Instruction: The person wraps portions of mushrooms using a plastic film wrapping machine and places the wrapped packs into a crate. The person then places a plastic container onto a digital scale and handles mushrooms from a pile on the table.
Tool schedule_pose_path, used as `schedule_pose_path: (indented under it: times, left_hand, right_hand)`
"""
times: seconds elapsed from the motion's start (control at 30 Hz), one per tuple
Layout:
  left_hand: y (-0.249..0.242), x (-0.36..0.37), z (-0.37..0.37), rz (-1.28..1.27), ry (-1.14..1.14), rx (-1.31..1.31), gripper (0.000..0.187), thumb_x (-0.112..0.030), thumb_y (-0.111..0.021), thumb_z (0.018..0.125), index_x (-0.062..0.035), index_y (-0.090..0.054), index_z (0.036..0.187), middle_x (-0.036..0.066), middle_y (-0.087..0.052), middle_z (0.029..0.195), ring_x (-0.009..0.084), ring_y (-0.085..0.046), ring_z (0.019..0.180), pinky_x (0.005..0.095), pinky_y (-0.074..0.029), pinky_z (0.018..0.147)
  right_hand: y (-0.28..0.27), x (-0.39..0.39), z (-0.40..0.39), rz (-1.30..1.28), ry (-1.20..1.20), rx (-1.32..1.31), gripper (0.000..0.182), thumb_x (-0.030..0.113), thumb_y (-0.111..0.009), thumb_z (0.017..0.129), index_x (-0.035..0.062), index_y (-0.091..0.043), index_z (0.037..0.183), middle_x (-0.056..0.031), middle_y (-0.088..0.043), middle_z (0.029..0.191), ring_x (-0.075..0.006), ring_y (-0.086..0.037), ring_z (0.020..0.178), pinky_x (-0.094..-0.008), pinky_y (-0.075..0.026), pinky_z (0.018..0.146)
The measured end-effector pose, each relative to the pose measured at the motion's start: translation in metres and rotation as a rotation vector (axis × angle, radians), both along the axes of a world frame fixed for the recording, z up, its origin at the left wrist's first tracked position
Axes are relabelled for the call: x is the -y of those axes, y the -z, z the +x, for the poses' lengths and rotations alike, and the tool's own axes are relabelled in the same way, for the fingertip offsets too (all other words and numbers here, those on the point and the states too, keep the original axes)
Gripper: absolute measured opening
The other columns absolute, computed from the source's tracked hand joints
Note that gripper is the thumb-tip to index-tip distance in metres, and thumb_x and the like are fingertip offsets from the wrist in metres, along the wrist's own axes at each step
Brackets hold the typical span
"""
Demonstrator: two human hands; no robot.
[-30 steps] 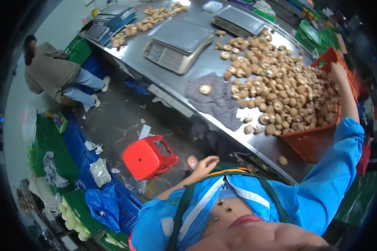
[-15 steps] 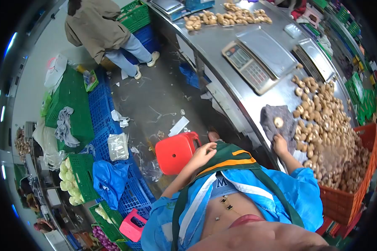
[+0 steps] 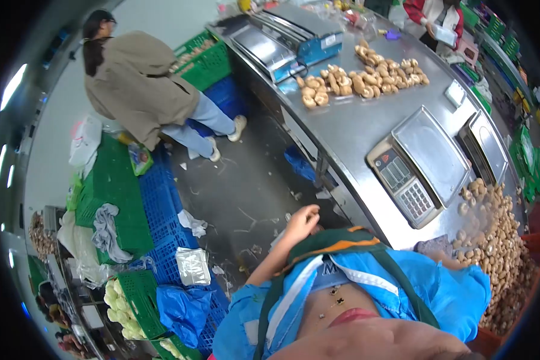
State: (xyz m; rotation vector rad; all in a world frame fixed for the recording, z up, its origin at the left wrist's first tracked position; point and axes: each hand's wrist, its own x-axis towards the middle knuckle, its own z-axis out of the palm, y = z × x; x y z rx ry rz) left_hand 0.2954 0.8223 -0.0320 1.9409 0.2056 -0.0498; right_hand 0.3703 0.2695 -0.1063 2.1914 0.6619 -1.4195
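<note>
Your left grip (image 3: pixel 301 225) hangs loosely curled, nothing visible in it. Your right grip (image 3: pixel 443 259) is near the grey cloth (image 3: pixel 433 245); I can't tell its hold. Rightward, mushrooms (image 3: pixel 492 237) heaped on the desk (image 3: pixel 342 138) seem light, easily bruised: cup their caps.

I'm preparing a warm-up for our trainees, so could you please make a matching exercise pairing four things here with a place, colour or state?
Things:
1. Keypad scale
2. Grey cloth
3. Left hand
4. Apron

Places, colours, states:
A. Dark green with orange
B. Between the two mushroom groups on the metal table
C. Beside the right hand
D. Apart from the table, fingers bent

Right pairs: 1-B, 2-C, 3-D, 4-A
</note>
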Motion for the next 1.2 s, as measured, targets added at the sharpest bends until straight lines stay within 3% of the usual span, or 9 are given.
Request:
schedule_pose_path:
  times: [0.1, 0.23, 0.3, 0.43, 0.57, 0.63, 0.7, 0.87, 1.2]
  left_hand:
    - [0.004, -0.022, 0.034, -0.169, -0.066, 0.085, 0.031, -0.015, -0.057, 0.084, -0.0013, -0.054, 0.112, 0.013, -0.062, 0.102, 0.02, -0.062, 0.088, 0.031, -0.047, 0.079]
    - [0.0, -0.069, 0.069, -0.137, 0.022, 0.017, 0.033, -0.014, -0.055, 0.086, -0.0022, -0.053, 0.116, 0.011, -0.062, 0.108, 0.0178, -0.06, 0.095, 0.0301, -0.045, 0.082]
    - [-0.002, -0.108, 0.089, -0.123, 0.009, -0.007, 0.033, -0.014, -0.055, 0.085, -0.0019, -0.053, 0.116, 0.011, -0.062, 0.108, 0.0177, -0.06, 0.095, 0.0301, -0.045, 0.082]
    - [0.022, -0.208, 0.138, -0.153, -0.055, -0.006, 0.03, -0.01, -0.056, 0.085, 0.0002, -0.054, 0.113, 0.011, -0.063, 0.106, 0.0164, -0.06, 0.096, 0.029, -0.044, 0.086]
    - [0.044, -0.306, 0.202, -0.125, 0.049, -0.06, 0.03, -0.013, -0.057, 0.085, -0.0013, -0.055, 0.112, 0.012, -0.063, 0.102, 0.0187, -0.061, 0.094, 0.0297, -0.046, 0.083]
    - [0.046, -0.358, 0.236, -0.102, 0.132, -0.092, 0.03, -0.016, -0.057, 0.085, -0.0019, -0.056, 0.112, 0.012, -0.064, 0.1, 0.0193, -0.062, 0.094, 0.0295, -0.046, 0.083]
    - [0.033, -0.396, 0.271, -0.181, 0.201, -0.173, 0.03, -0.015, -0.057, 0.086, -0.0005, -0.056, 0.112, 0.013, -0.063, 0.102, 0.0188, -0.06, 0.097, 0.0291, -0.045, 0.086]
    - [0.031, -0.455, 0.352, -0.236, 0.37, -0.271, 0.032, -0.016, -0.056, 0.086, -0.0003, -0.054, 0.114, 0.013, -0.063, 0.105, 0.0191, -0.06, 0.099, 0.0294, -0.045, 0.086]
    - [-0.001, -0.351, 0.496, 0.061, 1.047, -0.144, 0.045, -0.017, -0.06, 0.083, -0.0025, -0.045, 0.123, 0.016, -0.056, 0.112, 0.0251, -0.056, 0.103, 0.0341, -0.043, 0.09]
  right_hand:
    - [-0.066, -0.139, 0.056, 0.125, -0.197, 0.049, 0.027, 0.035, -0.058, 0.076, 0.0125, -0.067, 0.088, -0.0114, -0.066, 0.092, -0.0316, -0.064, 0.083, -0.0411, -0.051, 0.071]
    - [-0.102, -0.304, 0.128, 0.657, 0.174, 0.325, 0.038, 0.038, -0.044, 0.089, 0.0071, -0.065, 0.085, -0.0195, -0.062, 0.078, -0.0377, -0.06, 0.076, -0.0463, -0.047, 0.07]
    - [-0.105, -0.373, 0.167, 0.929, 0.437, 0.417, 0.033, 0.035, -0.051, 0.086, 0.0043, -0.062, 0.088, -0.0192, -0.062, 0.076, -0.0367, -0.06, 0.075, -0.0436, -0.047, 0.07]
    - [-0.063, -0.49, 0.262, 1.296, 0.531, 0.613, 0.046, 0.033, -0.065, 0.078, 0.0046, -0.051, 0.112, -0.0178, -0.054, 0.107, -0.0321, -0.054, 0.098, -0.0388, -0.044, 0.084]
    - [-0.064, -0.608, 0.377, 1.334, 0.384, 1.122, 0.059, 0.039, -0.067, 0.073, 0.0076, -0.048, 0.119, -0.0172, -0.047, 0.119, -0.035, -0.045, 0.11, -0.0439, -0.039, 0.09]
    - [-0.069, -0.66, 0.415, 1.168, 0.542, 1.205, 0.062, 0.044, -0.065, 0.072, 0.0081, -0.048, 0.12, -0.0169, -0.046, 0.121, -0.0339, -0.042, 0.113, -0.045, -0.037, 0.091]
    - [-0.055, -0.688, 0.448, 0.895, 0.701, 1.291, 0.071, 0.056, -0.061, 0.069, 0.0081, -0.049, 0.12, -0.016, -0.043, 0.126, -0.032, -0.036, 0.12, -0.048, -0.033, 0.094]
    - [-0.044, -0.706, 0.465, 0.576, 0.774, 1.236, 0.063, 0.05, -0.06, 0.07, 0.0061, -0.053, 0.115, -0.0128, -0.051, 0.116, -0.0299, -0.037, 0.117, -0.0436, -0.029, 0.095]
    - [-0.051, -0.652, 0.383, 0.836, 0.46, 1.31, 0.054, 0.036, -0.062, 0.072, 0.0079, -0.051, 0.116, -0.0128, -0.053, 0.112, -0.0317, -0.043, 0.112, -0.0449, -0.035, 0.093]
